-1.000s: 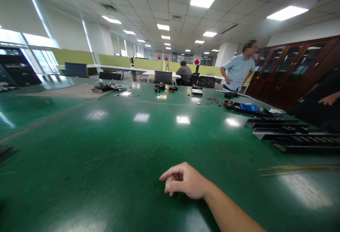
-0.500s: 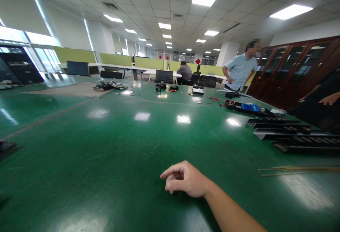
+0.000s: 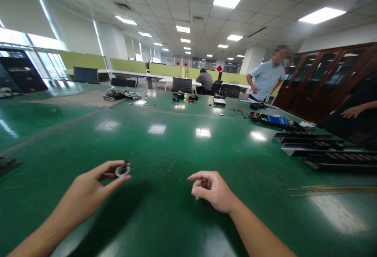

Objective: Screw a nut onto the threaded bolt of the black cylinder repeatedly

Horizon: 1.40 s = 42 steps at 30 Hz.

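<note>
Between the thumb and fingers of my left hand is a small round part with a pale ring and a dark middle; its exact kind is unclear. The hand is held above the green table and casts a shadow on it. My right hand hovers to the right, its fingers loosely curled and apart from the thumb, with nothing visible in it. A gap of bare green surface lies between the two hands.
Black metal channels and thin brass-coloured rods lie on the right. Farther back are an open black case with blue contents, a white box and assorted parts. A person stands beyond; another's hand shows at right.
My left hand has come into view from the left, holding the small round part. My right hand has shifted slightly right and up.
</note>
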Available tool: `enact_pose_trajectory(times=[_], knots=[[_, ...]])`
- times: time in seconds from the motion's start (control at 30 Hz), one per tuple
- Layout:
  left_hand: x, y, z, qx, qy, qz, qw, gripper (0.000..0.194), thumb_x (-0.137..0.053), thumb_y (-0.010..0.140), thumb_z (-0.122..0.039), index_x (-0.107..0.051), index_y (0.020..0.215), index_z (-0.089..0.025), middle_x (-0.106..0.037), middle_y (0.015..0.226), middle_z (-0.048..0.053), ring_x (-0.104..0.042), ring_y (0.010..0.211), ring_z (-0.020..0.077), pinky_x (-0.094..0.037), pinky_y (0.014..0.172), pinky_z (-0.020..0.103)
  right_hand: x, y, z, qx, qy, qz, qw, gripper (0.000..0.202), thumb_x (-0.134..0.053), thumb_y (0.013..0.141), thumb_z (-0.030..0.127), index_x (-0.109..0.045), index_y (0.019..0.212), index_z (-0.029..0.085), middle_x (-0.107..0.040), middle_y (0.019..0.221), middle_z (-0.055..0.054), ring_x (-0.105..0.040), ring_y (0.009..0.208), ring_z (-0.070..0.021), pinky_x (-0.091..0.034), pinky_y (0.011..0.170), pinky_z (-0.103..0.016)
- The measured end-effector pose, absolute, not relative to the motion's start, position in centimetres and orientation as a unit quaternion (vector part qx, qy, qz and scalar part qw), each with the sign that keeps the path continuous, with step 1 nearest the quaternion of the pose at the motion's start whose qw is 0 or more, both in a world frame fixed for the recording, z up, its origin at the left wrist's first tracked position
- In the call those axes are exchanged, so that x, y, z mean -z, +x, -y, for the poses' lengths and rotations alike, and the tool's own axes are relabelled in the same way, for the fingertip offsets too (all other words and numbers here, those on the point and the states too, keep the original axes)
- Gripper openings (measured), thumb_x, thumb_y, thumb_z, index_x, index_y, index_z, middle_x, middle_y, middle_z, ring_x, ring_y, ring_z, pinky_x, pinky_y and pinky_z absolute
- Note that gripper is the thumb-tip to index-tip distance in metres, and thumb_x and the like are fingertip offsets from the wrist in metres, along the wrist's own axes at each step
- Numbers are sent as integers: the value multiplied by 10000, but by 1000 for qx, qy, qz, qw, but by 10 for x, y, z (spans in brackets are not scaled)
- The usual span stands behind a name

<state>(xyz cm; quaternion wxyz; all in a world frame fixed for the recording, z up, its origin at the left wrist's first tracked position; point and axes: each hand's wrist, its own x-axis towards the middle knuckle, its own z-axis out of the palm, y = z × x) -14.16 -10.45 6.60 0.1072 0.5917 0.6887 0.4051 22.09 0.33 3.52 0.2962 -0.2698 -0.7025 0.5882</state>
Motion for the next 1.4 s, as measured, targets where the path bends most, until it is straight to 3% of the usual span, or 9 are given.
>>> enact_pose_trajectory(times=[0.07, 0.13, 0.3, 0.4, 0.5, 0.63, 1.4], knots=[[-60, -99, 94, -327, 684, -636, 145, 439, -706, 878, -445, -655, 1272, -257, -740, 1132, 17, -708, 1003, 210, -552, 895, 285, -42, 226, -4, -533, -267, 741, 309, 330, -718, 829, 223, -693, 1147, 139, -720, 863, -52, -637, 721, -152, -491, 703, -287], [-57, -56, 88, -283, 756, -563, 177, 374, -632, 940, -401, -626, 1297, -288, -702, 1211, 44, -678, 1084, 215, -529, 959, 312, -49, 229, -3, -507, -245, 771, 297, 403, -668, 790, 126, -651, 1192, 145, -728, 939, -65, -649, 763, -157, -496, 733, -294], [-40, -10, 89, -266, 799, -489, 227, 400, -644, 930, -292, -566, 1323, -299, -676, 1210, 48, -660, 1088, 205, -519, 959, 320, -57, 230, 4, -452, -227, 832, 229, 588, -607, 689, 49, -574, 1256, 200, -723, 1011, -35, -663, 807, -166, -487, 753, -290], [-27, -20, 92, -279, 775, -524, 216, 366, -686, 890, -270, -586, 1242, -275, -682, 1149, 41, -659, 1040, 208, -523, 926, 335, -57, 225, 9, -402, -233, 864, 197, 571, -674, 674, 89, -600, 1223, 229, -708, 1028, -23, -647, 859, -191, -481, 766, -300], [-25, -34, 95, -291, 778, -521, 196, 247, -674, 894, -255, -608, 1131, -255, -680, 1059, 29, -651, 971, 189, -524, 861, 314, -55, 220, 14, -350, -256, 880, 195, 533, -834, 669, 245, -644, 1167, 236, -678, 1034, -33, -623, 890, -214, -473, 779, -318], [-30, -42, 95, -318, 806, -469, 170, 263, -667, 917, -258, -603, 1172, -272, -685, 1089, 28, -647, 1003, 171, -519, 885, 290, -50, 214, 17, -317, -263, 887, 211, 488, -889, 673, 387, -688, 1085, 223, -664, 977, -37, -614, 866, -217, -469, 778, -326], [-18, -29, 97, -384, 806, -431, 127, 377, -748, 856, -196, -619, 1198, -286, -727, 1057, -6, -694, 954, 133, -561, 862, 240, -40, 207, 26, -299, -230, 892, 251, 117, -727, 840, 257, -748, 935, 193, -710, 850, -27, -662, 775, -170, -480, 728, -274]])
